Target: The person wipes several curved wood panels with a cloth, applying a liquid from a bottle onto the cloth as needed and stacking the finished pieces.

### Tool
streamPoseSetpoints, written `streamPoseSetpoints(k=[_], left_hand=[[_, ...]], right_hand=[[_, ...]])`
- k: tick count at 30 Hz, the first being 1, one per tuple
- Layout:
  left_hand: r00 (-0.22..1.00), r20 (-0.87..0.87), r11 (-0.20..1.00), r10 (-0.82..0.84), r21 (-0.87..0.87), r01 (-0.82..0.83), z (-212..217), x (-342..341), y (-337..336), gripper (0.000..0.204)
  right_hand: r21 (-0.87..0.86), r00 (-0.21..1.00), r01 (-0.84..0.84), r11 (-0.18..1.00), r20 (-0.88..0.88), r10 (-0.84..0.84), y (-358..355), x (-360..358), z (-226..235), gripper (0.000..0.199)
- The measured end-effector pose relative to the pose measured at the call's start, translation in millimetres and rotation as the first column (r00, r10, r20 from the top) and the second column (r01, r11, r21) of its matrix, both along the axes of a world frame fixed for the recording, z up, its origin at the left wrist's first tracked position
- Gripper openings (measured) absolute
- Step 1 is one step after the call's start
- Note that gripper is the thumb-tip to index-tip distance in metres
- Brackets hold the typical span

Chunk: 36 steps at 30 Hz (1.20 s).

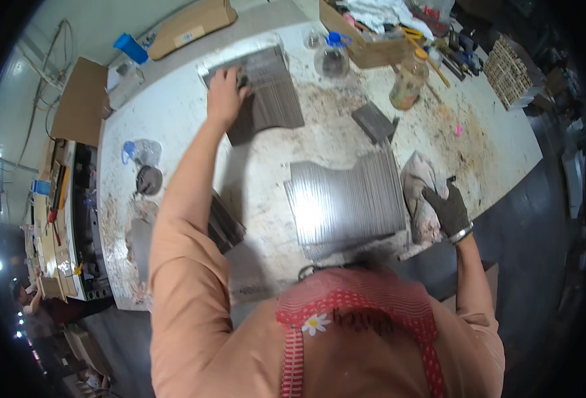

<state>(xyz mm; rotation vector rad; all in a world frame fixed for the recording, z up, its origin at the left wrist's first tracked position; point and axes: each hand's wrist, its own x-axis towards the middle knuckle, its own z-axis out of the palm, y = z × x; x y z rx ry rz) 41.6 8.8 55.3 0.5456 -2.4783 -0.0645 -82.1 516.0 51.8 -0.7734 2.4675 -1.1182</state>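
Observation:
My bare left hand (225, 98) rests at the far-left stack of thin grey plates (266, 93), its fingers bent. A small dark thing (242, 78) shows between thumb and fingers; its kind is unclear. My right hand (449, 209), in a dark glove, is closed on a crumpled, stained rag (420, 179) at the table's right front edge. Just left of the rag lies a second, fanned stack of grey plates (346, 199) with curved cut-outs, shining at its left. Part of another dark plate stack (225, 222) shows beside my left forearm.
A dark rectangular block (372, 123) lies on the stained white table (273, 156). Behind it stand a bottle with a yellow cap (409, 81) and a clear jug with a blue top (333, 60). Tools (445, 60) and a woven basket (507, 71) are far right; a clear bottle (144, 152) lies left.

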Motion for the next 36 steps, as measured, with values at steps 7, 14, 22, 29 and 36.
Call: streamPoseSetpoints(k=[7,14,22,29,36], left_hand=[[0.906,0.075,0.741,-0.416,0.606,0.289,44,36,106,0.033],[0.924,0.053,0.753,-0.378,0.598,0.273,43,116,201,0.025],[0.862,0.218,0.871,-0.458,0.303,0.387,10,145,256,0.080],[0.861,0.139,0.543,-0.489,0.821,0.176,-7,138,256,0.075],[0.848,0.386,0.932,-0.362,0.178,0.317,14,142,284,0.079]], right_hand=[[-0.117,0.998,0.041,0.992,-0.041,-0.046,9,-17,-6,0.040],[-0.214,0.967,-0.061,0.975,-0.255,0.004,1,-38,21,0.025],[0.374,0.278,-0.293,0.880,-0.847,0.452,-36,-8,55,0.034],[0.189,0.283,-0.727,0.660,-0.793,0.539,-87,128,49,0.010],[0.356,0.986,0.024,0.934,-0.163,0.037,18,19,65,0.042]])
